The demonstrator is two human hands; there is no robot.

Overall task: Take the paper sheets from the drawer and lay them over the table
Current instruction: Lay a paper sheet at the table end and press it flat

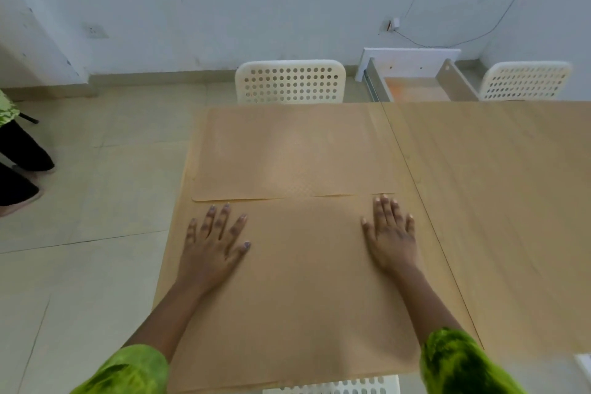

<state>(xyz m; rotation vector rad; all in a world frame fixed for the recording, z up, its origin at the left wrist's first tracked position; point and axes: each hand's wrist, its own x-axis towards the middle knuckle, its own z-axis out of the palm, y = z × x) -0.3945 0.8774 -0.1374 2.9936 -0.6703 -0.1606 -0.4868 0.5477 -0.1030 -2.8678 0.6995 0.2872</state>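
Two brown paper sheets lie flat on the wooden table (499, 201). The far sheet (294, 150) covers the table's far left part. The near sheet (300, 285) lies just in front of it, their edges meeting. My left hand (214, 246) rests palm down with spread fingers on the near sheet's left side. My right hand (391, 233) presses flat on its right side, fingertips at the seam. Beyond the table's far edge, a drawer (415, 86) stands pulled out, showing a brownish bottom.
A white perforated chair (289, 81) stands at the far side, another (524, 80) at the far right, and a third (335, 385) right below me. A person's legs (19, 169) are on the tiled floor at the left. A second tabletop adjoins on the right.
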